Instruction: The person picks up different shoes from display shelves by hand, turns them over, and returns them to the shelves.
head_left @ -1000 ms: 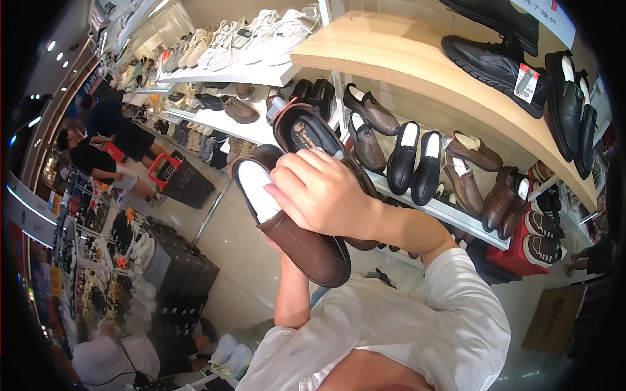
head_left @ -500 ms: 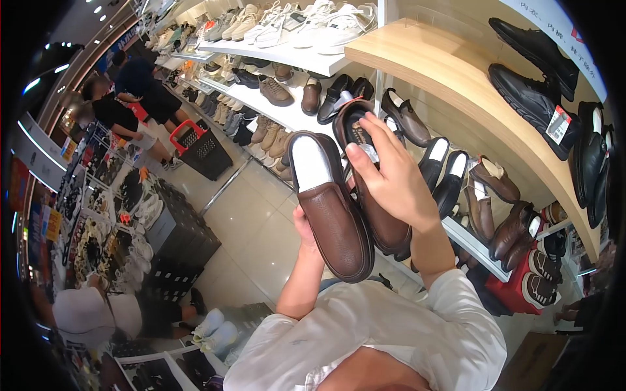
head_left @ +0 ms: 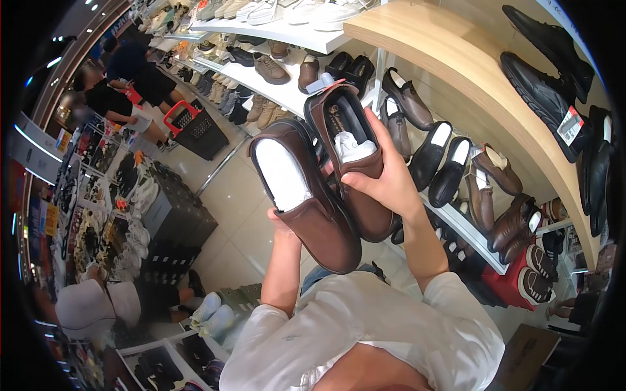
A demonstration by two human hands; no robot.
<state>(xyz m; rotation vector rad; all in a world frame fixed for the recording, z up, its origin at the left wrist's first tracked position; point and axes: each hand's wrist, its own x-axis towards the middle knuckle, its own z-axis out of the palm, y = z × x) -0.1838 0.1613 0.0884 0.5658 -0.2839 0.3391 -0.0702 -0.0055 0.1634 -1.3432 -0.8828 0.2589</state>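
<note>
Two brown leather slip-on shoes are held up side by side in front of me. The left loafer (head_left: 319,238) has a white insert over its opening, and my left hand (head_left: 282,225) grips it from below and the side, most fingers hidden behind it. Around the right loafer (head_left: 365,218) my right hand (head_left: 390,179) is closed, thumb on the upper and fingers along the far side. White crumpled paper (head_left: 353,147) is stuffed inside this shoe, and a grey and red tag (head_left: 323,83) sticks out at its heel.
White shelves (head_left: 287,29) with many shoes run along the far side. A curved wooden shelf (head_left: 450,62) carries black shoes at right. A black basket with a red handle (head_left: 199,130) stands on the tiled floor (head_left: 238,215), near two people (head_left: 140,78). Stacked boxes (head_left: 186,215) are at left.
My right hand has gone from reaching over the right shoe's opening to gripping its side. Both shoes have shifted slightly left, and the paper inside the right one shows more.
</note>
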